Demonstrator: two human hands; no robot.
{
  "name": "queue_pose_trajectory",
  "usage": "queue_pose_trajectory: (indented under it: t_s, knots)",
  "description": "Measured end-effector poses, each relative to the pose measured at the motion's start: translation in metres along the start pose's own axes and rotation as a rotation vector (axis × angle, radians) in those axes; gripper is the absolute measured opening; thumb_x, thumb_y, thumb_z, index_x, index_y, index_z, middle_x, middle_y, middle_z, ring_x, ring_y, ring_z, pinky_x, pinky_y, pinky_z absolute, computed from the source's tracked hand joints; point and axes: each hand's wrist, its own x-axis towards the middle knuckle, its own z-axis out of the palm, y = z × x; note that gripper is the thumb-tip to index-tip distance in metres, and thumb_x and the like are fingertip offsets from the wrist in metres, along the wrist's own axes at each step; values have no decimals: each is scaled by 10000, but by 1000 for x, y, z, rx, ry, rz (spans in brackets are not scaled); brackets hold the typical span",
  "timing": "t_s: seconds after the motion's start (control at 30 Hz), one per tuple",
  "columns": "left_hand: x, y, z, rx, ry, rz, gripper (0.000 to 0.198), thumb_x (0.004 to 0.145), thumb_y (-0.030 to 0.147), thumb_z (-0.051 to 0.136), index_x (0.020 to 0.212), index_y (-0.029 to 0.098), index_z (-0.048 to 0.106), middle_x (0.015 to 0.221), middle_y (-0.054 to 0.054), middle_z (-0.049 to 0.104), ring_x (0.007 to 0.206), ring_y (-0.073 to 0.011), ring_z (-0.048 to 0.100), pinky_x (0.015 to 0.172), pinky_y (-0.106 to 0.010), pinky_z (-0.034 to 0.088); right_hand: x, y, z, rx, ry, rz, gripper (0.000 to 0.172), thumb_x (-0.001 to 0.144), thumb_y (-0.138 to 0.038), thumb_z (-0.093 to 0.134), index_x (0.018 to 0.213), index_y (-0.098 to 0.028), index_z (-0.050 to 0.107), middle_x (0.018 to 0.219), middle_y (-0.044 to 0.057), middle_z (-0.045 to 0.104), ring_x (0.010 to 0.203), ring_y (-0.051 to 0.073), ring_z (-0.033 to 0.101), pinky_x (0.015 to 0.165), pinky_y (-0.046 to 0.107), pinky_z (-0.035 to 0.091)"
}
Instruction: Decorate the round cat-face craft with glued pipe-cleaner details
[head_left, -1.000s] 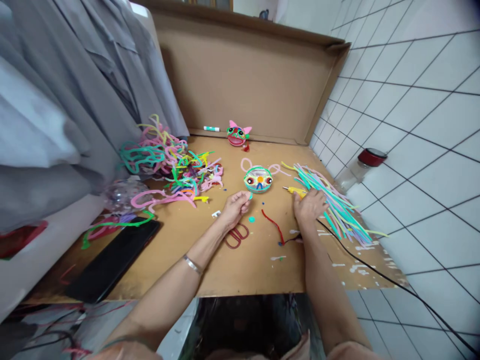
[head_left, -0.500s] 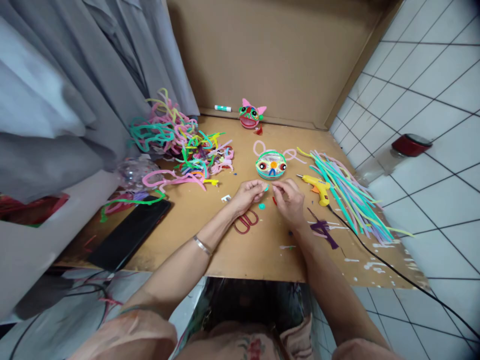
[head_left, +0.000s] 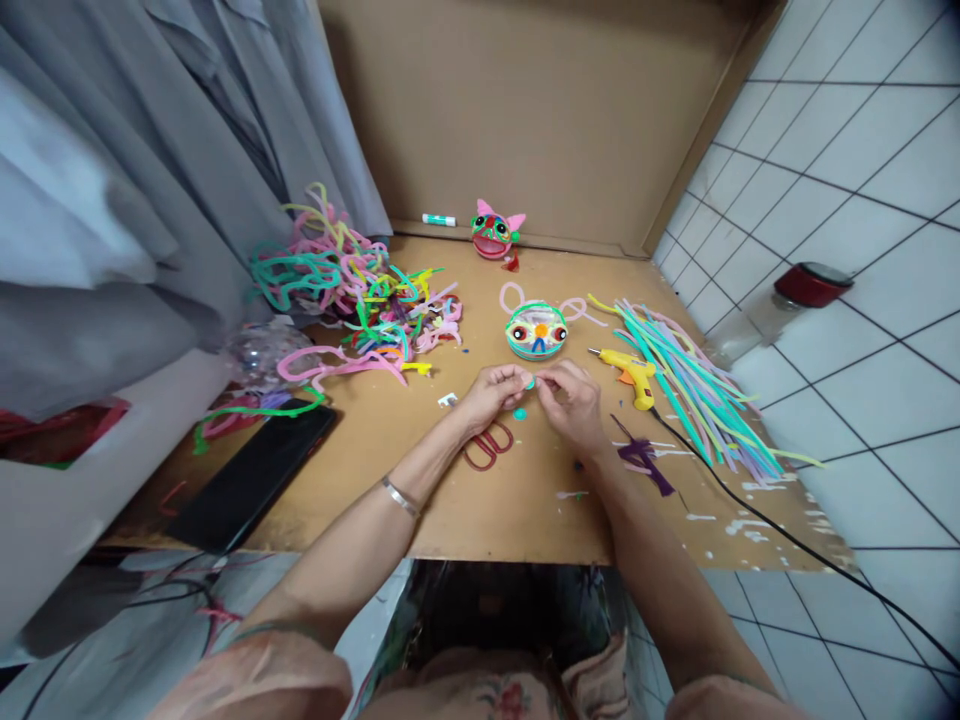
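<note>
My left hand (head_left: 495, 393) pinches a small teal coil (head_left: 530, 383) that looks like rolled pipe cleaner. Close against it, my right hand (head_left: 568, 398) has its fingers pressed together at the coil's edge; whether they grip part of it is hidden. A second teal coil (head_left: 520, 414) lies on the table just below. Beyond my hands sits a round face (head_left: 537, 331) of pipe cleaners, with red-rimmed eyes, an orange nose and pink loops on top. Red-handled scissors (head_left: 489, 447) lie under my left wrist, their blades hidden.
At right are a yellow glue gun (head_left: 631, 375) with a trailing cord, a bundle of pipe cleaners (head_left: 686, 385) and purple scraps (head_left: 646, 462). Left lie tangled pipe cleaners (head_left: 360, 280) and a black phone-like slab (head_left: 255, 475). A finished-looking face (head_left: 493, 232) and glue stick (head_left: 439, 220) stand behind.
My right hand has drawn slightly nearer to my left, closing in on the teal coil. The whole view has shifted a little; the things on the table lie as before.
</note>
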Motion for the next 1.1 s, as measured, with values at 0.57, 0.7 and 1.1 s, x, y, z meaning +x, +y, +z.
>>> queue_pose_trajectory:
  t_s: [0.57,0.7,1.1]
  knots:
    - [1,-3,3,-31,68,31,431,585,488,798,599,143,540,469,72,380,437,-34,263,452,-204,169,-1,-3,5,167,67,121,120,828,-252,538,768,-202,629,712,7,613,658,144,568,660,275,464]
    - [1,-2,3,-28,67,32,431,581,492,798,613,136,557,476,68,394,437,-33,271,457,-208,174,-2,-3,6,163,61,120,124,836,-251,532,773,-205,628,717,6,612,670,145,570,664,273,464]
    - [2,-2,3,-61,155,43,449,539,493,823,615,139,557,494,63,431,447,-38,314,465,-206,203,-3,-4,7,98,27,40,150,832,-200,491,877,-205,634,774,29,629,710,170,589,698,304,458]
